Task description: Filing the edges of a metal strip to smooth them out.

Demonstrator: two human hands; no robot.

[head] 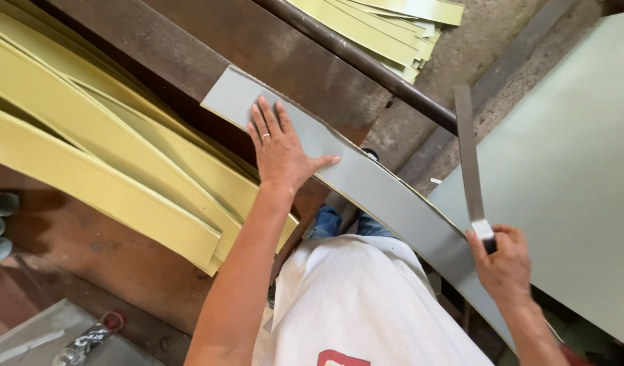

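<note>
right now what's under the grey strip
The rusty table under its far end, where the left hand presses it flat. Jeans show below its middle. The right hand and strip hide what's under its near end.

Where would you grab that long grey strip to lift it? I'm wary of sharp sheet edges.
Take the grey strip across its width near the middle, coming from above, with palms on the flat face rather than sliding along the edges. It is long, thin and bowed, so two spread hands seem safest. The left hand already presses flat near its far end; the right hand holds a narrow metal bar.
</note>
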